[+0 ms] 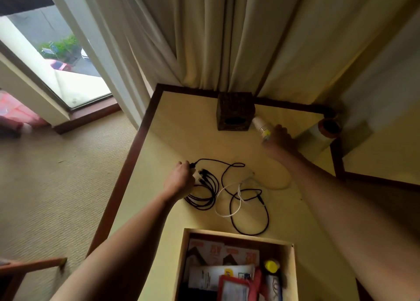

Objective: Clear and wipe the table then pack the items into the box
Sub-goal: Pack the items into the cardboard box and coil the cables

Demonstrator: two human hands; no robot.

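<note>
On the cream table (186,128) with a dark wood rim lie a coiled black cable (204,194), a loose black cable (250,210) and a white cable (229,200). My left hand (178,179) grips the coiled black cable at its left side. My right hand (278,141) reaches to the far side and holds a white bottle (261,125) next to a dark woven tissue box (235,111). A wooden box (293,266) at the near edge holds booklets, papers, a red-framed item and a yellow-capped bottle.
A clear container with a brown lid (327,128) stands at the far right corner. Curtains (216,39) hang behind the table. A window (52,57) and carpet (56,175) are on the left. A chair edge (29,266) shows at lower left.
</note>
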